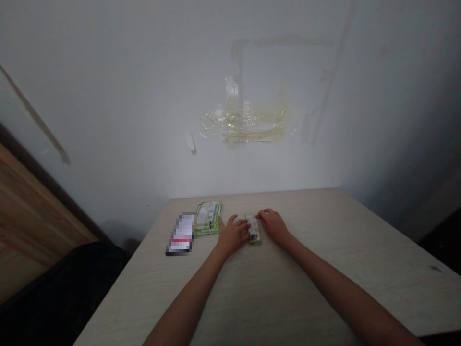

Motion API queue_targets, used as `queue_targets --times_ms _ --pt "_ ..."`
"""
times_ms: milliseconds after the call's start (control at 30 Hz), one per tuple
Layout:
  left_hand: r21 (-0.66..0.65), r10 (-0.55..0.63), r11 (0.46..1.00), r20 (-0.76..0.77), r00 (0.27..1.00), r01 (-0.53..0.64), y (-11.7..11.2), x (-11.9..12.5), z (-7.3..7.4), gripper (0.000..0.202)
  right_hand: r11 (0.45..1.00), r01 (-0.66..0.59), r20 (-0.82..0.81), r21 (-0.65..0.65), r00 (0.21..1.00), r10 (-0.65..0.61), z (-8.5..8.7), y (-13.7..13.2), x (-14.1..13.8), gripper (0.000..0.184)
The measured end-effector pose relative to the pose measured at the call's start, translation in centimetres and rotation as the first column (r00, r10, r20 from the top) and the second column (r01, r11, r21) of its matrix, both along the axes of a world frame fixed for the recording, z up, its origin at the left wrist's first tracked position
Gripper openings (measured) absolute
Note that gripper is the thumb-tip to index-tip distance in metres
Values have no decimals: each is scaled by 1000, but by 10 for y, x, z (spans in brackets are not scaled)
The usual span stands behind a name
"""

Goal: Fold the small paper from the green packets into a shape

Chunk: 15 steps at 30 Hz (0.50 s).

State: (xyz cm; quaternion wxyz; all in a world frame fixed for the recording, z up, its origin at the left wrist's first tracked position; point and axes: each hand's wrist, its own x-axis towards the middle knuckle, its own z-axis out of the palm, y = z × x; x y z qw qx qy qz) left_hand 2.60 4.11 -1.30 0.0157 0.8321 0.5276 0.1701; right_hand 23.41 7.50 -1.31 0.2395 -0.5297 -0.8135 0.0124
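A small green-and-white packet (254,229) lies on the pale wooden table (324,269) between my two hands. My left hand (233,233) rests on the table at the packet's left edge, fingers curled and touching it. My right hand (272,224) lies at the packet's right edge, fingers bent down onto it. To the left of my left hand sits a stack of similar green-and-white packets (208,218), and my thumb points toward it. Both forearms stretch across the table toward the wall.
A phone with a blurred screen (181,235) lies left of the stack. The table's far edge meets a white wall with old tape residue (248,122). A dark object (61,293) sits low at the left, beside a wooden panel (25,216).
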Motion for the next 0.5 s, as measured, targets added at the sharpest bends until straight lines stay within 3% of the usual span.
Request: queue_targets --times_ms 500 --pt "24 -26 999 24 999 26 5 1 5 24 998 48 -49 -29 998 -50 -5 10 -4 18"
